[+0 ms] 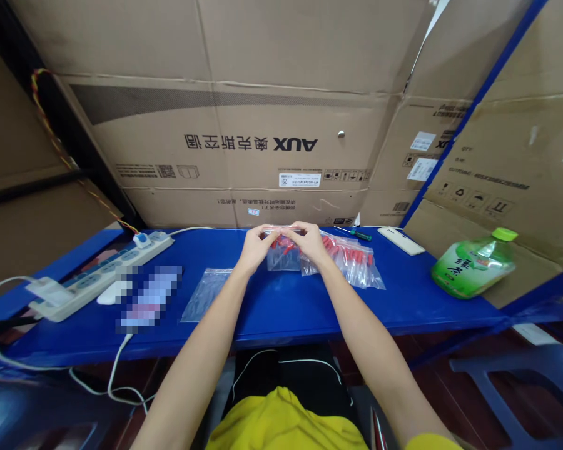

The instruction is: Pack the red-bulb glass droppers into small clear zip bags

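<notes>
My left hand (257,245) and my right hand (309,240) meet over a clear zip bag (282,259), their fingers closed on its top edge. Red pieces show through the plastic, too small to name. Beside my right hand lie several more clear bags (356,269), overlapping, with red pieces inside near their tops. Left of my left forearm, a flat clear zip bag (207,292) rests on the blue table (281,319). Behind the bags on the right is a screwdriver (359,234) with a green handle.
A power strip (107,269), a white charger and a blurred phone (152,297) with a cable occupy the left. To the right are a white phone-like object (400,240) and a green drink bottle (473,265). Cardboard (244,50) walls the back. A stool (520,375) stands lower right.
</notes>
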`<state>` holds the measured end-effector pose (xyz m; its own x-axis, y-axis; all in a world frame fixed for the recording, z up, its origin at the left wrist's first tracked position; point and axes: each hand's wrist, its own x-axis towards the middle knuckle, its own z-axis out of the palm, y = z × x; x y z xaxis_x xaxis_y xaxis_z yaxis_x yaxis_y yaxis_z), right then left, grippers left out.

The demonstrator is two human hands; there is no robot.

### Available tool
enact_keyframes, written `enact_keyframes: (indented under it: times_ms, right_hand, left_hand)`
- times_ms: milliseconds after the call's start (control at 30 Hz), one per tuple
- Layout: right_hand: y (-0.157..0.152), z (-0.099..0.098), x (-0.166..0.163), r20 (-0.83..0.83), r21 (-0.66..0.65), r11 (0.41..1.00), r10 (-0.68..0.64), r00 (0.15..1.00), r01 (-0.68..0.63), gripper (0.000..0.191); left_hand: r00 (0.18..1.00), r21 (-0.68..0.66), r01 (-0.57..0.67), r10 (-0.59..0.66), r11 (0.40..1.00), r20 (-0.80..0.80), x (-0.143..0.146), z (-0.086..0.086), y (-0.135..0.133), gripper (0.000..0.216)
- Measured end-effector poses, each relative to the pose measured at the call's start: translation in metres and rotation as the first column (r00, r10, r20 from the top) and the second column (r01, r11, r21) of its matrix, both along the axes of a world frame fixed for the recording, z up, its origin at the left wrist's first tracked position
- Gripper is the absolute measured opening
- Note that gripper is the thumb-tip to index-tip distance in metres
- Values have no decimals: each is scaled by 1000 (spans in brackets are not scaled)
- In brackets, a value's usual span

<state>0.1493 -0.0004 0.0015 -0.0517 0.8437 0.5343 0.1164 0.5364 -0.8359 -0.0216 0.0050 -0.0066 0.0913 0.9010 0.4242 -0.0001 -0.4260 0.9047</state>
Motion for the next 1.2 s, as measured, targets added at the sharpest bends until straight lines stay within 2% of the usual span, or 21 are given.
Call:
enact_keyframes:
  times_ms: [200, 300, 500, 667, 800, 900, 967, 1033, 1067, 1133, 1200]
  right_hand:
    - [3, -1, 8, 33, -9, 999, -50, 998, 50, 44]
    - [4, 0, 12, 0, -25, 997, -75, 997, 75, 43]
    - [-1, 6, 11, 24, -42, 998, -43, 999, 44, 45]
    - [-7, 13, 19, 115, -104, 995, 7, 993, 5, 46]
    - [-16, 14, 39, 198, -182, 983, 36, 980, 1, 46]
    - [-27, 15, 61, 267, -200, 979, 28, 963, 27, 42]
    - [-35, 17, 78, 346, -193, 978, -12, 938, 84, 39]
    - [-43, 17, 94, 445, -149, 980, -55, 894, 134, 34]
    - [-47, 18, 102, 504, -130, 975, -91, 859, 180, 29]
    - [-53, 17, 113, 641, -63, 935, -230, 732, 349, 17]
    - [-56, 16, 119, 737, 48, 860, -373, 564, 507, 8]
  left_hand:
    - [996, -59, 70, -67, 996, 56, 1, 0, 1, 43]
    - [998, -72, 42, -38, 997, 54, -1, -3, 6, 43]
    - [999, 0, -40, 40, 999, 13, -3, -5, 9, 39]
    - [972, 63, -154, 163, 986, -169, -4, -4, 8, 31]
    - [945, 89, -111, 132, 990, -299, -2, 8, 0, 24]
    - [907, 81, -55, 83, 995, -412, -11, 21, -19, 22]
    - [888, 68, -125, 142, 990, -437, -25, 27, -41, 26]
    - [829, 72, -246, 249, 966, -500, -43, 25, -66, 34]
    - [773, 83, -318, 309, 945, -555, -53, 21, -80, 36]
    - [618, 94, -441, 378, 893, -689, -69, 10, -104, 40]
    - [477, 60, -510, 340, 858, -810, -79, -4, -123, 42]
